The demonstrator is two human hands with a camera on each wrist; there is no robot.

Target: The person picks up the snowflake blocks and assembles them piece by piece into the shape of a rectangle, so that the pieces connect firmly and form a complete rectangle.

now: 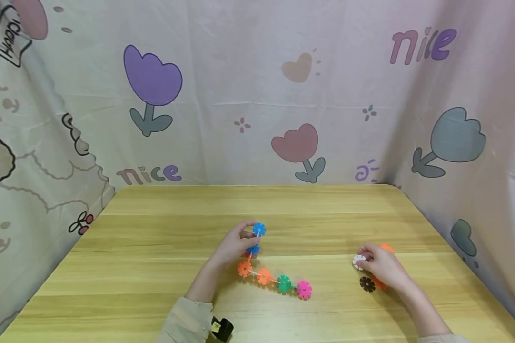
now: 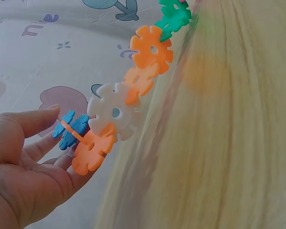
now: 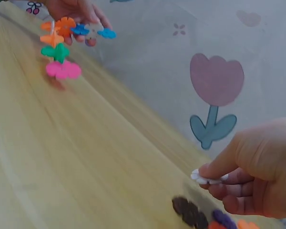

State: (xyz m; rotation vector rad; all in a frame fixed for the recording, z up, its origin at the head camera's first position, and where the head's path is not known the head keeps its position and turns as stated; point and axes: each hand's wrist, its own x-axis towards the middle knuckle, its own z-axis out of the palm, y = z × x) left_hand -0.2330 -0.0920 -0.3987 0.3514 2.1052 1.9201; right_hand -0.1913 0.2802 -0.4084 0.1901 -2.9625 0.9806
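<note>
My left hand [image 1: 233, 246] pinches one end of a chain of slotted snowflake discs near its blue disc [image 1: 259, 229]. From there the chain bends through an orange disc [image 1: 244, 269] and a green disc [image 1: 284, 284] to a pink disc [image 1: 304, 289]. A whitish disc [image 2: 115, 112] sits between orange ones in the left wrist view. At the right, my right hand [image 1: 385, 267] holds a white snowflake disc [image 3: 209, 177] between thumb and fingers, just above several loose discs. A brown disc [image 1: 367, 284] lies below that hand, which partly covers the others.
Loose orange discs [image 1: 387, 247] and a purple disc [image 3: 224, 218] lie by the brown one. The wooden table [image 1: 154, 286] is backed by a printed curtain [image 1: 223, 71]. A black object [image 1: 223, 329] shows beside the left sleeve.
</note>
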